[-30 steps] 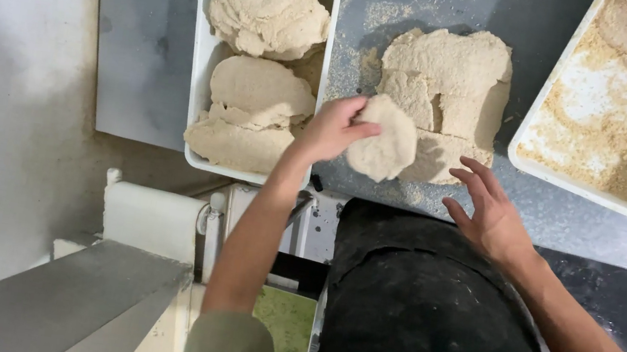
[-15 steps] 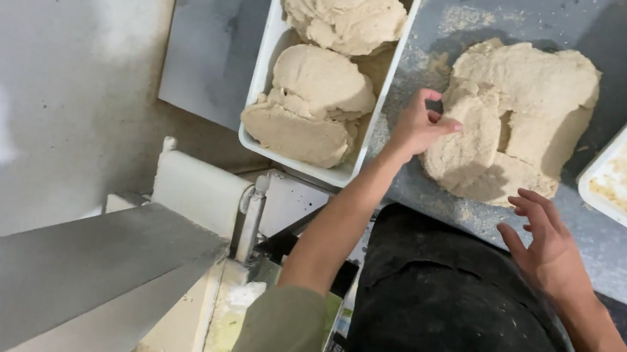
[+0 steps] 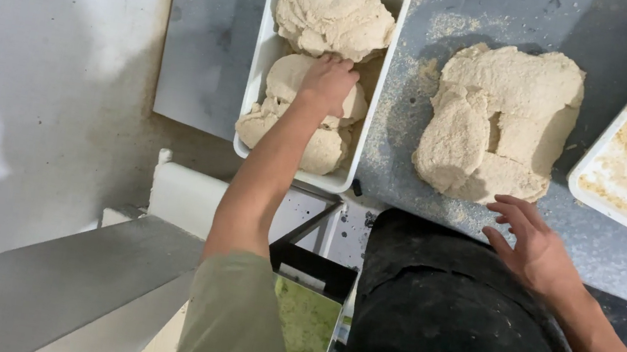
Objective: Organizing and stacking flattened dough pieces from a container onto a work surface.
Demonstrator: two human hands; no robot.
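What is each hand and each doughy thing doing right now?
left hand: open, pressing on dough in the tub
right hand: open, holding nothing, near the table edge
white tub: holds several dough lumps
big dough slab: lying on the floury grey table
white tray: dusted with flour

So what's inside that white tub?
The white tub holds pale dough lumps, one at the far end and more nearer. The left hand rests on the middle lump and hides part of it. The tub's bottom is covered by dough.
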